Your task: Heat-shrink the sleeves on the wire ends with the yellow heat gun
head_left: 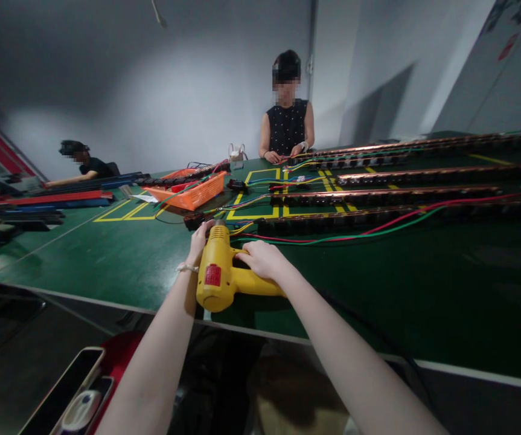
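A yellow heat gun (217,272) with a red label lies across the middle of the head view, its nozzle pointing away from me. My right hand (262,258) is closed round its handle, with the fingers near the trigger. Beyond the gun's left side, my left hand (199,240) reaches forward, fingers bent together next to a black end piece (194,221). The gun's front hides part of those fingers, so what they hold cannot be made out. Yellow and blue wires (242,228) run from near the nozzle to a long dark strip (314,223).
Several long copper-coloured strips (378,194) with loose wires lie on the green table (119,260). An orange basket (201,192) stands behind my left hand. A co-worker (287,124) is across the table, another person (88,169) far left. Phones (67,386) lie below the table edge.
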Motion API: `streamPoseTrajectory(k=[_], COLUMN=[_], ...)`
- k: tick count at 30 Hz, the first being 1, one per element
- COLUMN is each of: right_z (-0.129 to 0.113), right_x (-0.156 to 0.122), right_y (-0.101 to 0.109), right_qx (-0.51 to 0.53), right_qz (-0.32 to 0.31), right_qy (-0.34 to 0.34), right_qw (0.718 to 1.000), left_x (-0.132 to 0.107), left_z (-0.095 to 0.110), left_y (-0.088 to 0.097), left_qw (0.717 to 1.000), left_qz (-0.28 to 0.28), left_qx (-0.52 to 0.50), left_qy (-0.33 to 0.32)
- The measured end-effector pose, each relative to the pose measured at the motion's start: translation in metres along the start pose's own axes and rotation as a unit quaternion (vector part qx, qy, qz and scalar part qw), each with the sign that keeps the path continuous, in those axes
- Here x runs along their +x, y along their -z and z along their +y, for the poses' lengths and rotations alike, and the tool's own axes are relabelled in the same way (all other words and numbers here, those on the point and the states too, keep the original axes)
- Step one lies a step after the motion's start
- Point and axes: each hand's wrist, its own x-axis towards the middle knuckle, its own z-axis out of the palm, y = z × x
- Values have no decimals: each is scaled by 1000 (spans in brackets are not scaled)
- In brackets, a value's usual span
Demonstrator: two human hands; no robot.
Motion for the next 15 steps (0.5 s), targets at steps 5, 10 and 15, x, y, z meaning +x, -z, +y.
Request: streamPoseTrajectory(k=[5,10,15], right_z=[1,9,25], right_x=[-5,-13,-25], right_y=[5,11,19], right_qx=[-25,-52,-65], right_qz=[10,15,9], right_qy=[-11,-14,-24], right_qw=[1000,998,998], left_x=[-3,-8,-9], left_z=[1,3,3], left_y=[-1,-3,-3], left_qw=[1000,999,1000], left_qz=[2,-2,8], left_qx=[4,-15,-10], left_qy=[14,36,21])
